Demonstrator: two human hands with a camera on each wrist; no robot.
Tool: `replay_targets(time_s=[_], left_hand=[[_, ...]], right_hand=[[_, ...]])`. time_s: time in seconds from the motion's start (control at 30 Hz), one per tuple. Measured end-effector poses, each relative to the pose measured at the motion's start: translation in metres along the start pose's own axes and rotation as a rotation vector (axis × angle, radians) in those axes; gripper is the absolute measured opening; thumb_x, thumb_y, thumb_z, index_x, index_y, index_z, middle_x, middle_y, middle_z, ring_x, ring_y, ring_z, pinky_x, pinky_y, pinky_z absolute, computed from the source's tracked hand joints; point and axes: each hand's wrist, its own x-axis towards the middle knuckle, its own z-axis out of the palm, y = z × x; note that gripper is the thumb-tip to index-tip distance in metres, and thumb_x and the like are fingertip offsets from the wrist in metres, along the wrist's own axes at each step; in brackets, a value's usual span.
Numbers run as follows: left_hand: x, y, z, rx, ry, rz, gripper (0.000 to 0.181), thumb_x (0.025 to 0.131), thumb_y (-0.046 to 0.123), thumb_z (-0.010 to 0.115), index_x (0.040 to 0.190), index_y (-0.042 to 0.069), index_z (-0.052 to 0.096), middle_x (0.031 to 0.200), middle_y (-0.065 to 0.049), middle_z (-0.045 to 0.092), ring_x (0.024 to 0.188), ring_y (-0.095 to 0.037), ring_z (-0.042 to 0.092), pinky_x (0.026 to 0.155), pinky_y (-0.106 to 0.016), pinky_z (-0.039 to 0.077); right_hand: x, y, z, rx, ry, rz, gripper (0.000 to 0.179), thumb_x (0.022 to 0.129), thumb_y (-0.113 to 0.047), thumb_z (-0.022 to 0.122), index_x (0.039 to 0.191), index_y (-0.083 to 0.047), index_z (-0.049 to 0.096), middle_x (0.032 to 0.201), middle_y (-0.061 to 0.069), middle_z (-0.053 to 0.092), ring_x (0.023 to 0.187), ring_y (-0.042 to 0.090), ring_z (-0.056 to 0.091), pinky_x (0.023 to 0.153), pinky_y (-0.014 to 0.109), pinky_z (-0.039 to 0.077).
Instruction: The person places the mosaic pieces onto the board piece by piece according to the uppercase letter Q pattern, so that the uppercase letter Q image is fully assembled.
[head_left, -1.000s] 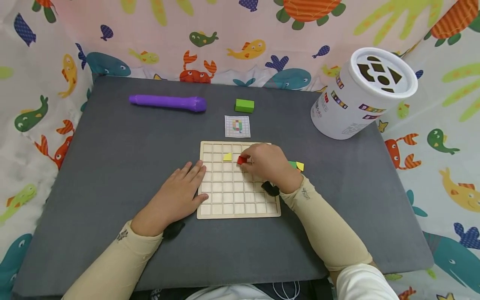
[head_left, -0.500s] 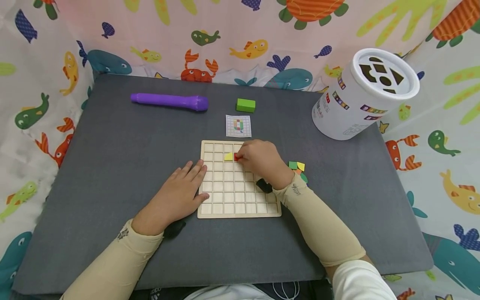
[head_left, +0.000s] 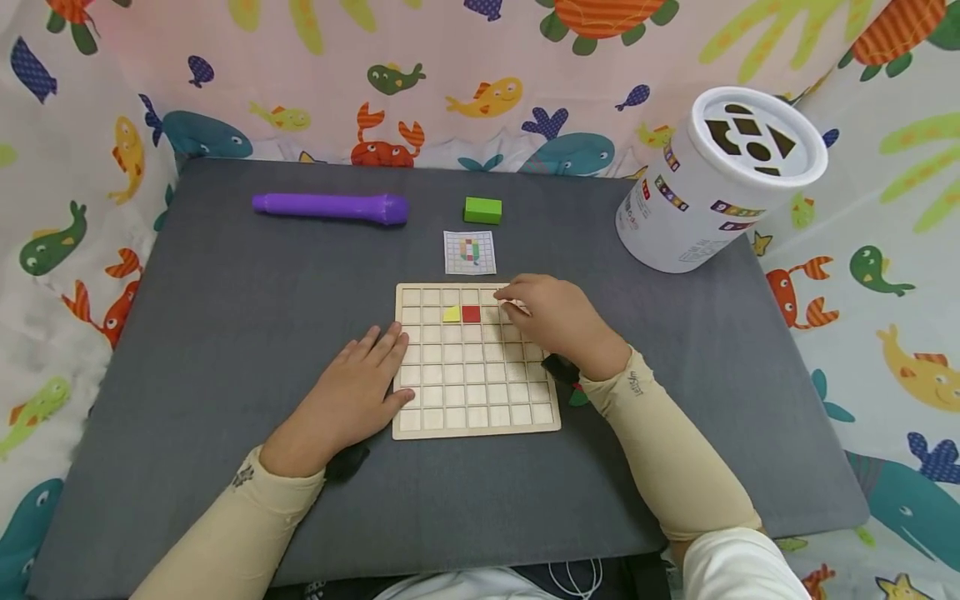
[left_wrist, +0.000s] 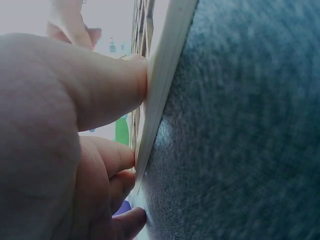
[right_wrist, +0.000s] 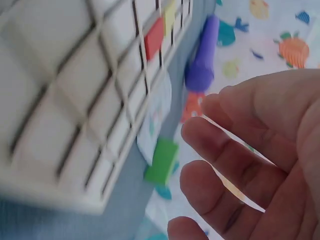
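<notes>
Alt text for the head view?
A left hand rests on the edge of a wooden grid board bearing a yellow piece beside a red square; the empty right hand hovers over the board. Beyond lie a pattern card and green block.

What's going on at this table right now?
A person is working with small coloured pieces on a wooden grid board. Their left hand rests at its left edge; their right hand, holding nothing, is over the board's far right part. A yellow piece and a red piece sit in neighbouring squares, and a patterned card lies just beyond the board.
</notes>
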Motion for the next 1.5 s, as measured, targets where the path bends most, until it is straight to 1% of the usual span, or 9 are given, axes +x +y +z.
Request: replay_targets(time_s=[0.13,0.33,0.53,0.67,0.77,0.9,1.07,1.3,1.5], left_hand=[[-0.001,-0.001,0.001,-0.016,-0.004,-0.013,0.081,0.108,0.040,0.064,0.168,-0.001,0.028,0.175,-0.018,0.020,0.160,-0.044,0.018,0.126,-0.062,0.020],[-0.004,-0.003,0.001,-0.025,0.000,-0.017,0.080,0.108,0.039,0.063,0.167,-0.001,0.028,0.175,-0.018,0.021,0.159,-0.045,0.019,0.126,-0.062,0.020],[-0.005,-0.004,0.001,-0.041,0.003,-0.019,0.080,0.109,0.040,0.062,0.168,-0.001,0.027,0.175,-0.018,0.020,0.160,-0.044,0.018,0.125,-0.063,0.019],[-0.006,-0.005,0.002,-0.042,0.003,-0.022,0.080,0.109,0.040,0.062,0.168,0.000,0.027,0.175,-0.018,0.019,0.160,-0.045,0.018,0.125,-0.063,0.019],[-0.006,-0.005,0.002,-0.040,0.002,-0.023,0.080,0.109,0.040,0.062,0.168,-0.001,0.027,0.176,-0.018,0.019,0.159,-0.045,0.018,0.125,-0.063,0.019],[-0.006,-0.004,0.000,-0.041,-0.004,-0.027,0.080,0.109,0.039,0.062,0.168,-0.001,0.027,0.176,-0.018,0.019,0.159,-0.045,0.018,0.126,-0.063,0.019],[-0.005,-0.002,0.000,-0.035,-0.008,-0.025,0.080,0.109,0.040,0.062,0.168,-0.001,0.026,0.176,-0.017,0.018,0.160,-0.045,0.018,0.126,-0.063,0.019],[-0.002,0.000,0.001,-0.028,-0.005,-0.022,0.080,0.109,0.040,0.062,0.168,-0.001,0.027,0.176,-0.017,0.019,0.160,-0.044,0.018,0.126,-0.062,0.019],[0.001,0.001,0.002,-0.024,-0.008,-0.012,0.080,0.109,0.040,0.062,0.168,0.000,0.027,0.176,-0.017,0.018,0.160,-0.044,0.017,0.126,-0.062,0.019]], right_hand=[[-0.017,0.019,-0.009,0.001,0.009,0.065,0.027,0.106,-0.018,0.067,0.128,-0.009,0.079,0.121,0.007,0.073,0.106,0.025,0.070,0.086,0.046,0.059],[-0.046,0.045,-0.013,0.013,0.005,0.155,0.027,0.106,-0.020,0.068,0.128,-0.011,0.079,0.118,0.004,0.074,0.098,0.022,0.069,0.083,0.046,0.058],[-0.066,0.067,-0.019,-0.011,-0.005,0.224,0.028,0.105,-0.019,0.067,0.129,-0.009,0.078,0.124,0.009,0.074,0.106,0.027,0.070,0.090,0.053,0.057],[-0.074,0.079,-0.022,-0.033,-0.016,0.269,0.029,0.104,-0.018,0.069,0.130,-0.007,0.077,0.128,0.013,0.073,0.112,0.031,0.070,0.093,0.055,0.057],[-0.078,0.085,-0.021,-0.032,-0.038,0.300,0.030,0.102,-0.017,0.070,0.130,-0.007,0.077,0.127,0.013,0.073,0.113,0.032,0.069,0.093,0.056,0.056],[-0.080,0.090,-0.013,-0.014,-0.064,0.308,0.029,0.100,-0.016,0.073,0.127,-0.009,0.079,0.124,0.012,0.074,0.110,0.031,0.069,0.091,0.057,0.056],[-0.081,0.094,-0.002,-0.023,-0.064,0.293,0.026,0.099,-0.017,0.074,0.124,-0.011,0.080,0.123,0.010,0.074,0.109,0.031,0.069,0.090,0.056,0.056],[-0.082,0.094,0.000,-0.058,-0.046,0.298,0.026,0.099,-0.015,0.074,0.123,-0.009,0.081,0.121,0.011,0.075,0.106,0.031,0.070,0.085,0.056,0.058],[-0.089,0.097,0.002,-0.075,0.010,0.278,0.035,0.097,0.001,0.063,0.124,-0.011,0.081,0.120,0.011,0.075,0.100,0.033,0.070,0.073,0.055,0.058]])
